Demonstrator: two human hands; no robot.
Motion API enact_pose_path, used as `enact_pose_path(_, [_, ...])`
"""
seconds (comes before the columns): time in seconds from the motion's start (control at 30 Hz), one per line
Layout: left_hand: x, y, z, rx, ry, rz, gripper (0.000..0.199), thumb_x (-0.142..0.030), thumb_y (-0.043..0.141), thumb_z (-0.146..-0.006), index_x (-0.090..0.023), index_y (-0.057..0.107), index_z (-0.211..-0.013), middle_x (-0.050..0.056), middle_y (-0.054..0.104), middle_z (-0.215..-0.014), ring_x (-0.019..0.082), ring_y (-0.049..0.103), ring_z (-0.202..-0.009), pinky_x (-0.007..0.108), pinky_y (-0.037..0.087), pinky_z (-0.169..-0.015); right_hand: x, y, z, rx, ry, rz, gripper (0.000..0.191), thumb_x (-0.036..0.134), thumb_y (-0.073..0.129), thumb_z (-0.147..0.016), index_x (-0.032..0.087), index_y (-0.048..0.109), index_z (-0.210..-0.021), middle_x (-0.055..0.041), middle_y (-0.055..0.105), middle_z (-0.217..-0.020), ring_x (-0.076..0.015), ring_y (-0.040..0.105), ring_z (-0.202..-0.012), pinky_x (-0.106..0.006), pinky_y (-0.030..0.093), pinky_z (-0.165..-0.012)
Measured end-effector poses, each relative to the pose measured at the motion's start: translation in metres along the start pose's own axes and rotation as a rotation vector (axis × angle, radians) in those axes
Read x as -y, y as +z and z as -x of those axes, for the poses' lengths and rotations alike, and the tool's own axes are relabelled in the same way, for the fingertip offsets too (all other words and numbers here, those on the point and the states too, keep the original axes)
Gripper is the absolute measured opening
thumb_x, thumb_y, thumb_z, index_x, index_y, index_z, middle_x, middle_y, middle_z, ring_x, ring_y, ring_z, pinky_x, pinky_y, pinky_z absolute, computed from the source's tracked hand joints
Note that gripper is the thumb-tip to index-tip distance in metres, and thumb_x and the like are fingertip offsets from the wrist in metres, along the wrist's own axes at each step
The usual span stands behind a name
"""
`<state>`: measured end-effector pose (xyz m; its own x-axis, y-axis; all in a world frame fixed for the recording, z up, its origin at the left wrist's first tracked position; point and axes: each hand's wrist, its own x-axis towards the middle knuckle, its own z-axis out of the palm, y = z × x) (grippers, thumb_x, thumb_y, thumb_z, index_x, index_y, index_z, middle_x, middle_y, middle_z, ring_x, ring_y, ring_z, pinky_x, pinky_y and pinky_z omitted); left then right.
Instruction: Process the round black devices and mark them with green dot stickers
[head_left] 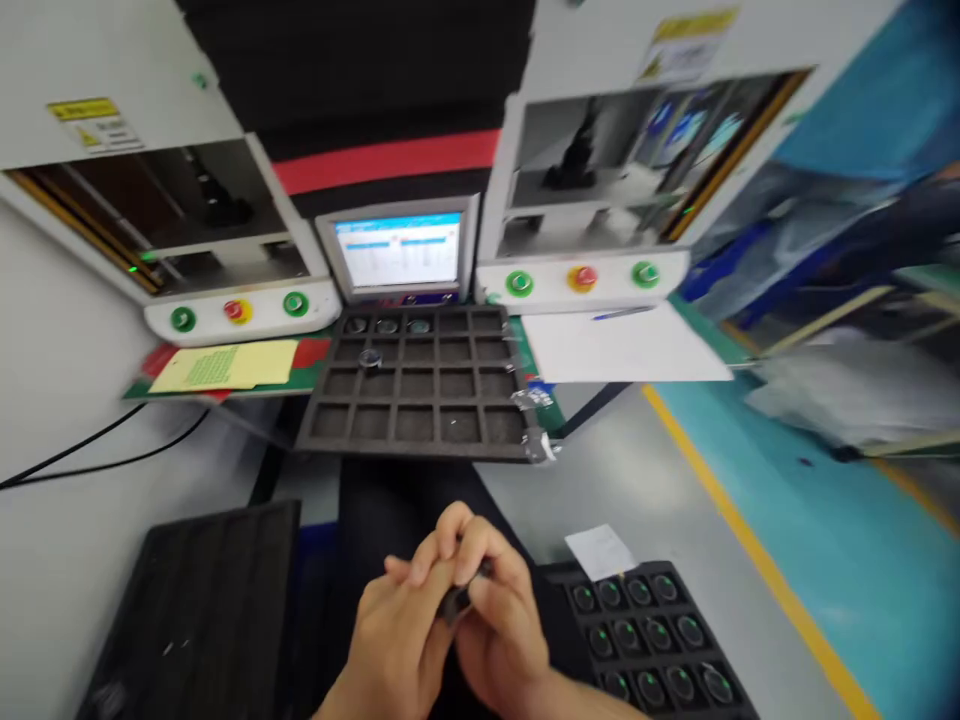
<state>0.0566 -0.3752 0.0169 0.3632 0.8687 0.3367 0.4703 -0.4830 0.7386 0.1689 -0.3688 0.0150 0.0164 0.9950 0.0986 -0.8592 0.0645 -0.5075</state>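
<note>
While both hands meet low in the middle of the view, going left to right: flat black tray (202,600) at lower left, closed or face-down, can't tell; left hand (401,640) curled, fingers bent in close, tips touching a small dark part (457,600); right hand (499,625) curled over it from the other side, thumb and forefinger pinched on the part, so both hands share the hold. Part is between the fingertips, in the lap area, well below the grid tray (420,385) on the bench, which is mostly bare pockets with a few round pieces in its top row. Lens tray (652,640) sits at lower right, pockets filled, white slip (600,550) on its far corner. Judgement: handle by the edges only, keep the pinch light, hold it over the lap so a slip doesn't reach the floor. Blur hides the part's shape.
</note>
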Motion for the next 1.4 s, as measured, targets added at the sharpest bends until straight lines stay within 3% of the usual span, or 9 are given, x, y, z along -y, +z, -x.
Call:
enact_pose_path(0.07, [-0.007,0.002,-0.005,0.055,-0.042,0.107,0.027,-0.019,0.049,-0.094,-0.018,0.068,-0.112,0.006,0.077,-0.080,0.016,0.071,-0.060,0.023,0.055,-0.058,0.005,-0.006,0.002,0.028,0.058,0.071,0.015,0.037,0.066,-0.088,0.022,0.066,-0.084,-0.0011,0.051,-0.089,-0.0177,0.068,-0.080,-0.027,0.060,-0.060])
enact_pose_path(0.13, [-0.008,0.004,-0.009,0.123,-0.225,0.309,0.027,-0.025,0.046,-0.098,-0.015,0.067,-0.112,0.001,0.067,-0.061,0.010,0.061,-0.042,0.017,0.047,-0.045,0.007,-0.013,0.005,0.048,0.077,0.150,0.016,0.038,0.061,-0.092,0.024,0.068,-0.097,-0.0040,0.055,-0.097,-0.0170,0.068,-0.078,-0.017,0.051,-0.043])
enact_pose_path(0.23, [-0.005,0.007,-0.009,0.141,-0.430,0.541,0.030,-0.036,0.048,-0.099,-0.013,0.065,-0.108,-0.002,0.058,-0.059,0.008,0.058,-0.042,0.014,0.042,-0.041,0.006,-0.020,0.010,0.032,0.042,0.307,0.018,0.032,0.054,-0.097,0.024,0.067,-0.107,-0.0079,0.058,-0.106,-0.0139,0.066,-0.070,-0.012,0.045,-0.036])
enact_pose_path(0.47, [-0.003,0.008,-0.009,0.146,-0.413,0.551,0.028,-0.037,0.050,-0.098,-0.013,0.064,-0.103,-0.004,0.054,-0.058,0.008,0.057,-0.045,0.015,0.042,-0.045,0.003,-0.021,0.011,-0.015,-0.027,0.462,0.011,0.024,0.055,-0.097,0.023,0.064,-0.102,-0.0090,0.061,-0.104,-0.0217,0.070,-0.088,-0.011,0.045,-0.033])
enact_pose_path(0.73, [0.004,0.015,-0.012,0.146,-0.480,0.713,0.033,-0.043,0.053,-0.095,-0.015,0.066,-0.106,-0.001,0.058,-0.066,0.009,0.057,-0.048,0.017,0.043,-0.045,0.001,-0.025,0.008,-0.094,-0.152,0.678,0.013,0.017,0.055,-0.096,0.021,0.066,-0.099,-0.0069,0.064,-0.100,-0.0228,0.072,-0.093,-0.028,0.063,-0.066])
enact_pose_path(0.93, [0.017,0.020,-0.016,0.189,-0.536,1.210,0.047,-0.056,0.065,-0.084,-0.009,0.070,-0.087,0.003,0.063,-0.060,0.007,0.052,-0.038,0.020,0.047,-0.047,0.011,-0.033,0.002,0.185,-0.354,0.880,0.032,0.021,0.061,-0.091,0.020,0.060,-0.123,-0.0118,0.066,-0.112,-0.0235,0.066,-0.108,-0.036,0.061,-0.087])
enact_pose_path(1.13, [0.025,0.015,-0.027,0.332,-0.617,1.528,0.050,-0.055,0.070,-0.079,-0.005,0.070,-0.073,0.009,0.067,-0.057,0.005,0.044,-0.028,0.015,0.034,-0.030,0.019,-0.043,-0.018,0.333,-0.447,0.860,0.045,0.016,0.070,-0.081,0.019,0.058,-0.124,-0.0139,0.068,-0.106,-0.0298,0.068,-0.102,-0.044,0.063,-0.080])
enact_pose_path(1.27, [0.019,0.010,-0.051,0.220,-0.646,1.571,0.044,-0.049,0.071,-0.077,-0.007,0.067,-0.067,0.005,0.062,-0.051,0.005,0.040,-0.030,0.015,0.026,-0.028,0.018,-0.036,-0.042,0.296,-0.560,0.830,0.044,0.014,0.069,-0.080,0.019,0.058,-0.123,-0.0150,0.070,-0.104,-0.0309,0.070,-0.099,-0.045,0.063,-0.079])
enact_pose_path(1.4, [0.008,0.011,-0.081,0.053,-0.679,1.483,0.056,-0.062,0.062,-0.078,-0.011,0.058,-0.055,0.000,0.046,-0.042,0.006,0.038,-0.035,0.018,0.023,-0.035,0.032,-0.026,-0.068,0.319,-0.593,0.859,0.048,0.013,0.072,-0.077,0.022,0.060,-0.122,-0.0132,0.072,-0.103,-0.0308,0.072,-0.095,-0.044,0.064,-0.079])
